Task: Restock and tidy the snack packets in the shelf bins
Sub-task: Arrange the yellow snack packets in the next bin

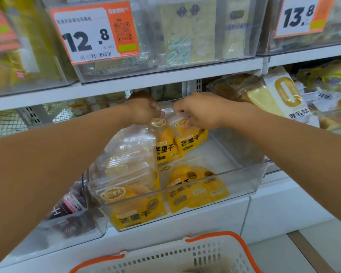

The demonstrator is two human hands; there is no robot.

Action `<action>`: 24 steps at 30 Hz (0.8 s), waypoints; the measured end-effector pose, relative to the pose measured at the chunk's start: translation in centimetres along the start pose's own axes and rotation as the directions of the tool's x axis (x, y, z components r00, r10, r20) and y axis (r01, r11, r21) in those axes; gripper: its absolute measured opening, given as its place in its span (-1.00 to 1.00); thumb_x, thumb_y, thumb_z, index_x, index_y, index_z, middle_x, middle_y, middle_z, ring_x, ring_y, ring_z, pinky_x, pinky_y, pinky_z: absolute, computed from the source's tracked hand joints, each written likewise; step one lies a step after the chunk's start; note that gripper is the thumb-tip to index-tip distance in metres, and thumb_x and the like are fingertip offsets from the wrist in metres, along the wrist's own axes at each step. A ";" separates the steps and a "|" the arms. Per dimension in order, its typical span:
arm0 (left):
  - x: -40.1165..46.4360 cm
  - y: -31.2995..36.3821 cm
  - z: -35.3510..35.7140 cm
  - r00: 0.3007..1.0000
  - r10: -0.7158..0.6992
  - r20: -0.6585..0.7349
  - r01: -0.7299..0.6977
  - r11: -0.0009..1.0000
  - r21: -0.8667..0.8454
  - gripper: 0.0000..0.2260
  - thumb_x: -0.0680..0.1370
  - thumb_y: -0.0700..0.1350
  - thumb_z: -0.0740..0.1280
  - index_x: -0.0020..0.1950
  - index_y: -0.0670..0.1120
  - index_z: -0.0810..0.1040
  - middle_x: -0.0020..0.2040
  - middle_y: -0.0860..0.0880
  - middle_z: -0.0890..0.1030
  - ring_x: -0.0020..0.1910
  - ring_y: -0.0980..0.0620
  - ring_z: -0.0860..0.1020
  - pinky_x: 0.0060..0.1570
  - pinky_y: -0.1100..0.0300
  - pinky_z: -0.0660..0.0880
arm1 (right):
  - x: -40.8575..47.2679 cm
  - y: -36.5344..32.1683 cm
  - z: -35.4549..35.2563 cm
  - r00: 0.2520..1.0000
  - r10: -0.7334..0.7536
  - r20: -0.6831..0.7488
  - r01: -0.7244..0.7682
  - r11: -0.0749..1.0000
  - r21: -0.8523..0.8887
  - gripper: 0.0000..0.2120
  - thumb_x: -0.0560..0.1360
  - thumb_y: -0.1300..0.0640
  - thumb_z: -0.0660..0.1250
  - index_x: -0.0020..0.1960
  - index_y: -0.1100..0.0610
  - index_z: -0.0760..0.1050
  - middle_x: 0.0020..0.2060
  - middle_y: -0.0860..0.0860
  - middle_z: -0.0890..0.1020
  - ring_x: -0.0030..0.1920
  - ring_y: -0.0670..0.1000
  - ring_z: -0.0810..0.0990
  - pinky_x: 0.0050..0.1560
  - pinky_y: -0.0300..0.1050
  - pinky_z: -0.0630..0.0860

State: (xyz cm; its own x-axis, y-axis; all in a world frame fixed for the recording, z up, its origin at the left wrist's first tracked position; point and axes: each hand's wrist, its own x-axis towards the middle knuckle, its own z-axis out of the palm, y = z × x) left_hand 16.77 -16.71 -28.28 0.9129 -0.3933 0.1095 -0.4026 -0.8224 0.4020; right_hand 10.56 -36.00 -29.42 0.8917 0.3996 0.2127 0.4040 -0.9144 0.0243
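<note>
White shelving, clear bin [244,186] on lower shelf | mango packets [134,186] stacked at bin's left and front | left hand [144,110] pinched top of rear packet [162,142] | right hand [200,111] pinched top of neighbouring packet [191,138] | orange-rimmed basket [242,247] below | price tag [93,33] on bin above.

The shelf edge [126,83] overhangs the clear bin [244,186], whose bare right floor gives room beside the packets [126,174].

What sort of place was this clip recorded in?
Most likely a shop's snack aisle: price tags hang on clear shelf bins of packaged mango snacks, and a shopping basket sits below.
</note>
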 end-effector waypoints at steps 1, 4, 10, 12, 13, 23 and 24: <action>-0.2 -0.2 -0.1 1.000 -0.021 0.012 0.021 0.999 -0.042 -0.77 0.53 0.07 0.43 0.03 -0.07 0.65 0.06 -0.02 0.59 0.06 0.00 0.53 0.04 0.16 0.45 | 0.0 0.0 0.0 1.000 -0.006 -0.002 0.006 0.997 0.080 -0.66 0.45 0.14 0.51 -0.21 0.07 0.32 -0.33 -0.05 0.40 -0.29 0.02 0.39 -0.28 -0.04 0.33; -0.3 -0.8 -0.2 0.998 -0.056 0.030 0.059 0.993 -0.103 -0.73 0.57 0.09 0.37 0.15 -0.05 0.64 0.13 0.00 0.57 0.11 0.01 0.50 0.08 0.18 0.40 | -0.1 -0.5 -0.1 0.999 -0.034 -0.023 0.039 0.960 0.277 -0.64 0.40 0.15 0.57 -0.21 0.14 0.34 -0.32 -0.03 0.39 -0.26 0.00 0.36 -0.26 -0.06 0.28; -1.1 -0.2 -0.5 0.994 -0.096 0.047 0.105 0.962 -0.252 -0.68 0.61 0.06 0.17 -0.06 0.00 0.69 0.14 0.06 0.66 0.19 0.01 0.54 0.30 0.04 0.39 | 0.6 -3.4 2.9 0.979 0.100 -0.180 -0.031 0.936 0.351 -0.64 0.32 0.05 0.64 -0.18 0.17 0.48 -0.27 0.04 0.57 -0.19 0.09 0.53 -0.21 0.00 0.41; -1.4 0.2 -0.4 0.998 -0.047 0.035 0.054 0.975 -0.217 -0.77 0.43 0.09 0.29 -0.06 0.02 0.65 0.10 0.01 0.65 0.14 -0.02 0.56 0.21 0.00 0.45 | 0.8 -4.0 3.7 0.951 0.201 -0.234 -0.127 0.946 0.297 -0.59 0.33 -0.07 0.61 -0.05 0.10 0.47 -0.19 -0.02 0.55 -0.13 0.08 0.53 -0.21 -0.06 0.35; -1.6 0.4 -0.4 0.999 -0.008 0.040 0.014 0.986 -0.164 -0.76 0.34 0.07 0.35 -0.03 0.07 0.62 0.10 0.01 0.63 0.11 -0.01 0.55 0.16 0.02 0.48 | 0.8 -4.3 3.9 0.934 0.255 -0.250 -0.190 0.948 0.254 -0.50 0.33 -0.13 0.60 0.06 0.09 0.45 -0.12 -0.03 0.53 -0.09 0.07 0.52 -0.19 -0.08 0.34; -1.6 1.2 1.4 0.993 0.106 0.046 -0.116 0.889 0.444 -0.40 0.37 0.12 0.56 0.28 -0.16 0.53 0.20 -0.10 0.57 0.15 -0.15 0.53 0.13 0.02 0.51 | -0.9 -3.5 4.3 0.640 0.379 0.669 -0.614 0.775 0.148 -0.06 0.41 -0.32 0.43 0.58 0.16 0.17 0.56 0.09 0.26 0.52 0.20 0.29 0.39 0.13 0.40; -1.6 1.1 1.4 0.994 0.101 0.051 -0.113 0.891 0.439 -0.41 0.37 0.13 0.56 0.27 -0.16 0.54 0.19 -0.10 0.57 0.14 -0.15 0.53 0.09 0.03 0.51 | -1.1 -3.5 4.5 0.614 0.342 0.711 -0.584 0.803 0.119 -0.09 0.44 -0.33 0.40 0.58 0.14 0.18 0.57 0.08 0.25 0.53 0.20 0.26 0.42 0.14 0.37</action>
State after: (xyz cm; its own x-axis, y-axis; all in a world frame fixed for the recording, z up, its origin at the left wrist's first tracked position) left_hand 14.75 -17.59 -29.26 0.8629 -0.4948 0.1033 -0.4920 -0.8690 -0.0530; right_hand 9.03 -32.92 -34.16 0.8310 -0.0212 -0.5559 -0.1725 -0.9598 -0.2214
